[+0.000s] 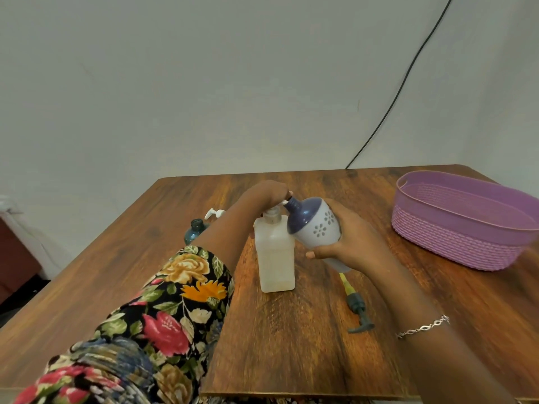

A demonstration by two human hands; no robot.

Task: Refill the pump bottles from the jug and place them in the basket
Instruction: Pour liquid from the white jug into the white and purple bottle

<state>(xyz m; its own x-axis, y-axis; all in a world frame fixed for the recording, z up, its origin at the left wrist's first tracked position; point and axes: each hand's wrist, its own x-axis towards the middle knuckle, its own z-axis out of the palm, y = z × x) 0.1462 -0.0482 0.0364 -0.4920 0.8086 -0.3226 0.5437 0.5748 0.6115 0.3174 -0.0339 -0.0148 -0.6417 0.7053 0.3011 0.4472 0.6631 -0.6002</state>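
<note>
Fingers [316,254] of right hand [353,243] around tilted flowered bottle [316,225], beside square bottle [275,258]

Purple basket [455,228], navy-and-grey flowered bottle [316,225], floral sleeve [163,313]

The left arm, in a flowered sleeve [175,301], reaches forward; the left hand [267,196] curls its fingers down, pinching a pump [272,215]; the right hand [350,240], bracelet [423,328] at the wrist, wraps round a tilted bottle [316,225].
</note>
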